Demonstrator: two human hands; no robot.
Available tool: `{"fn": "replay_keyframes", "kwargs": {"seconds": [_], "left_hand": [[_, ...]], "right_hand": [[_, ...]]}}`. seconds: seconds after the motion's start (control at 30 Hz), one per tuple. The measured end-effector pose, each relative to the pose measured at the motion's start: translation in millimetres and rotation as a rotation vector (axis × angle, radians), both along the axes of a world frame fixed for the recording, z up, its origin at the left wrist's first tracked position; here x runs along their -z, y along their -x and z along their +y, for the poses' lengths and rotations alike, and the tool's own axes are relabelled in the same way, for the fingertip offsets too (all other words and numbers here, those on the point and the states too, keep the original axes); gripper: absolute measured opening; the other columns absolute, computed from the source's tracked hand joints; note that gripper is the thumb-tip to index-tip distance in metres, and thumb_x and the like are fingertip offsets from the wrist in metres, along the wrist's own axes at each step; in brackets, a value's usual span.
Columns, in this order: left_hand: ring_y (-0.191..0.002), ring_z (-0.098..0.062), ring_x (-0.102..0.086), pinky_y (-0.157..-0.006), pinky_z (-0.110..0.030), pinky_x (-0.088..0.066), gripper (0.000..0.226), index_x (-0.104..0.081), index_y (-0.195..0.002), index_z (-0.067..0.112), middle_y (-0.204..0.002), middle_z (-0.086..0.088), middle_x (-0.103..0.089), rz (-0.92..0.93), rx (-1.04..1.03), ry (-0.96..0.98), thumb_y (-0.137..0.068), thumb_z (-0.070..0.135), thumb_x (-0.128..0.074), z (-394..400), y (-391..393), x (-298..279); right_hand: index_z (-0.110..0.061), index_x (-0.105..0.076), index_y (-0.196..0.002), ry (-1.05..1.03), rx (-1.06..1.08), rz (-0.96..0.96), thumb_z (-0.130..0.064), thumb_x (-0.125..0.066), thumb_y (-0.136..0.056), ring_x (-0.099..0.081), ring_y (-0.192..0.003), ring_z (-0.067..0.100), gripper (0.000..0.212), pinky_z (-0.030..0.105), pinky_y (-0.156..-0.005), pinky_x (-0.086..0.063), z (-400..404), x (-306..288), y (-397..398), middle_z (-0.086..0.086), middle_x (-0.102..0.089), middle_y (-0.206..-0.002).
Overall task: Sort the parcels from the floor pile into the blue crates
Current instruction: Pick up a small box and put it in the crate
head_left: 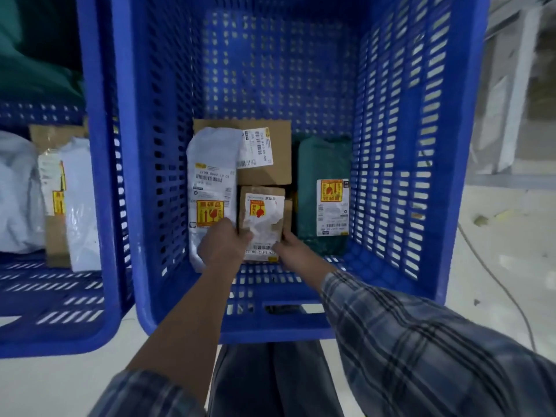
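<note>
Both hands — left hand and right hand — grip the small brown cardboard box inside the big blue perforated plastic crate, between the white poly mailer and the green bag. Several parcels already sorted; the floor pile is unseen.

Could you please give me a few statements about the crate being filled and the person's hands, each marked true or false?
1. Both hands hold the small cardboard box inside the middle blue crate. True: the left hand grips its left side and the right hand its lower right corner.
2. The green parcel lies left of the small box. False: it lies to the right, by the crate's right wall.
3. A white poly mailer lies against the crate's left wall. True.
4. The larger cardboard box lies nearer the person than the small one. False: it lies behind it, farther away.
5. The left crate holds no parcels. False: white bags and a cardboard box lie in it.
</note>
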State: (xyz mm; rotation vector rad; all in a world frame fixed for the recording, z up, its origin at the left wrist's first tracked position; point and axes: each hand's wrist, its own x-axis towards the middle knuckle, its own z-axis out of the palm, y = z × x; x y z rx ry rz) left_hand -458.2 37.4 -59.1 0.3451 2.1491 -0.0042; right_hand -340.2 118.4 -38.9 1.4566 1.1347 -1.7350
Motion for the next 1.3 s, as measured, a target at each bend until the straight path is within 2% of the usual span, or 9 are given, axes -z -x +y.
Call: {"fn": "replay_keyframes", "kwargs": {"seconds": [0.1, 0.2, 0.37, 0.57, 0.67, 0.9, 1.03, 1.17, 1.3], "left_hand": [[-0.052, -0.016, -0.053, -0.053, -0.025, -0.037, 0.041, -0.054, -0.057, 0.019, -0.053, 0.002, -0.052, -0.037, 0.033, 0.049, -0.085, 0.049, -0.06, -3.0, 4.0, 0.1], [-0.052, -0.02, -0.055, -0.061, -0.029, -0.045, 0.043, -0.056, -0.061, 0.013, -0.055, -0.002, -0.056, -0.141, 0.03, 0.118, -0.087, 0.046, -0.056, 0.9, 9.2, -2.8], [-0.061, -0.025, -0.062, -0.069, -0.033, -0.052, 0.049, -0.053, -0.06, 0.011, -0.06, -0.005, -0.059, -0.159, 0.1, 0.124, -0.093, 0.048, -0.046, 5.9, 10.4, -32.0], [-0.072, -0.03, -0.061, -0.065, -0.036, -0.047, 0.027, -0.053, -0.078, 0.007, -0.075, -0.011, -0.061, -0.182, 0.098, -0.032, -0.095, 0.025, -0.043, 31.7, 5.3, -72.5], [-0.076, -0.03, -0.058, -0.065, -0.031, -0.039, 0.018, -0.052, -0.091, 0.008, -0.081, -0.01, -0.058, -0.056, 0.137, -0.205, -0.095, 0.023, -0.044, 53.1, -6.5, -93.5], [-0.094, -0.032, -0.057, -0.08, -0.037, -0.043, 0.027, -0.054, -0.112, 0.001, -0.108, -0.02, -0.06, 0.017, 0.252, -0.395, -0.095, 0.021, -0.047, 98.7, -36.7, -154.6], [-0.058, -0.017, -0.044, -0.054, -0.025, -0.032, 0.024, -0.055, -0.11, 0.005, -0.076, -0.009, -0.055, 0.04, 0.473, -0.528, -0.098, 0.021, -0.041, 133.1, -81.2, -192.4], [-0.072, -0.027, -0.055, -0.066, -0.04, -0.044, 0.019, -0.053, -0.098, 0.011, -0.083, -0.008, -0.061, -0.198, 0.626, -0.784, -0.1, 0.022, -0.038, 152.2, -183.3, -221.3], [-0.082, -0.025, -0.06, -0.077, -0.041, -0.048, 0.018, -0.054, -0.093, 0.014, -0.088, -0.005, -0.064, -0.425, 0.968, -0.741, -0.098, 0.023, -0.04, 122.2, -300.5, -218.8]], "right_hand": [[-0.031, -0.013, -0.149, 0.027, -0.102, -0.021, -0.021, -0.04, -0.096, -0.06, -0.092, 0.022, 0.06, 0.028, -0.074, -0.051, 4.8, -1.3, 0.4, 0.001, -0.053, -0.127], [-0.02, -0.027, -0.146, 0.004, -0.182, -0.032, -0.019, -0.039, -0.097, -0.039, -0.051, 0.009, 0.05, 0.012, -0.036, -0.033, 6.3, -4.9, 1.0, -0.004, -0.053, -0.081], [-0.006, -0.058, -0.095, -0.105, -0.064, -0.065, -0.021, -0.037, -0.097, -0.042, -0.058, 0.013, 0.026, 0.027, -0.058, -0.037, 18.2, -27.4, 0.6, 0.006, -0.054, -0.079], [0.009, -0.047, -0.126, -0.156, 0.1, -0.086, -0.015, -0.035, -0.099, -0.048, -0.082, 0.03, 0.038, 0.037, -0.072, -0.042, 49.9, -68.7, -24.2, 0.03, -0.053, -0.125], [0.001, -0.048, -0.13, -0.104, 0.269, -0.106, -0.019, -0.034, -0.101, -0.057, -0.092, 0.038, 0.038, 0.048, -0.089, -0.051, 62.7, -99.9, -44.1, 0.027, -0.055, -0.126], [-0.01, -0.055, -0.102, -0.243, 0.551, 0.009, -0.019, -0.039, -0.1, -0.055, -0.07, 0.02, 0.019, 0.025, -0.059, -0.043, 78.6, -207.1, -128.2, 0.012, -0.061, -0.085], [-0.006, -0.055, -0.097, -0.348, 0.885, -0.061, -0.011, -0.04, -0.096, -0.054, -0.061, 0.017, 0.016, 0.023, -0.055, -0.043, 62.9, -245.2, -205.2, 0.007, -0.059, -0.074], [-0.006, -0.055, -0.09, -0.333, 1.084, -0.182, -0.012, -0.043, -0.095, -0.053, -0.057, 0.016, 0.014, 0.023, -0.052, -0.043, 10.3, -241.7, -288.2, 0.007, -0.057, -0.07], [-0.012, -0.051, -0.075, -0.256, 1.263, -0.284, -0.011, -0.044, -0.094, -0.05, -0.056, 0.018, 0.02, 0.024, -0.05, -0.04, -72.2, -224.9, -364.8, 0.008, -0.055, -0.068]]}}
